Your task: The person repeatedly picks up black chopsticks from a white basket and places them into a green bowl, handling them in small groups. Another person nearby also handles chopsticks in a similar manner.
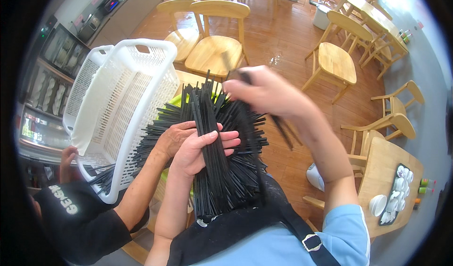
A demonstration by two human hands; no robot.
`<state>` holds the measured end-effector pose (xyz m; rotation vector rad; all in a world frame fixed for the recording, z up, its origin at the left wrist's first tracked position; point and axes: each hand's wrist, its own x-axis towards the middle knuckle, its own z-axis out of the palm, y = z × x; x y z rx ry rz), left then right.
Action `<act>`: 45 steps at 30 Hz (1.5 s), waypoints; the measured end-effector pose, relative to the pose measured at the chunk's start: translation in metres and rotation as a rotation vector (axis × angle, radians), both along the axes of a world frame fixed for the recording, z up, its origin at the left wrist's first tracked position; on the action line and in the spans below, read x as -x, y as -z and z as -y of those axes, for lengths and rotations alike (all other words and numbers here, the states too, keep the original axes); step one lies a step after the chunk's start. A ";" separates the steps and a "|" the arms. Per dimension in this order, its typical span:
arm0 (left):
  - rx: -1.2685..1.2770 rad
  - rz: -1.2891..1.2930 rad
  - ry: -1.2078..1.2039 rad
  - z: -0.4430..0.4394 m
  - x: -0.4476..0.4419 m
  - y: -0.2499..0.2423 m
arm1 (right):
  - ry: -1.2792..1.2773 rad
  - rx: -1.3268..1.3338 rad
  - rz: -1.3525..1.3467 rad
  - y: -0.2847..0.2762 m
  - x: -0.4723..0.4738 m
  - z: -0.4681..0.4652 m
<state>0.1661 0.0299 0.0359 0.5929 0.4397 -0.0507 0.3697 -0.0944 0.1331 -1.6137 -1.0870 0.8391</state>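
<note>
A bundle of long black chopsticks [209, 135] lies across the palm of my left hand [198, 145], the thumb over it and the fingers half spread. My right hand [256, 89], blurred by motion, is raised to the right of the bundle. It grips a few black chopsticks [283, 133], which point down to the right and are also blurred. Beneath both hands, a large pile of black chopsticks [226, 191] fans out over a lime-green basin [179, 100]. Most of the basin is hidden.
Beside my left hand, a co-worker's hand [178, 135] reaches into the pile. Their other hand [69, 154] touches a white plastic basket [122, 117], with several chopsticks [102, 179] in its near end. Wooden chairs [219, 50] stand ahead. At right, a table [375, 181] carries a dish tray [394, 195].
</note>
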 end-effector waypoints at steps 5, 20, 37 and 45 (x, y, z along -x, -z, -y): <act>0.074 0.049 0.029 0.016 -0.005 -0.004 | 0.201 0.014 -0.040 0.078 0.050 -0.068; -0.111 -0.183 -0.096 0.016 -0.033 0.012 | 0.513 -0.323 -0.537 0.080 0.055 -0.071; 0.172 0.195 -0.211 -0.033 -0.001 0.016 | 0.891 -0.056 -0.154 0.160 0.063 0.079; 0.076 0.053 -0.179 -0.014 0.025 0.039 | 1.140 -0.327 -0.343 0.154 0.077 0.096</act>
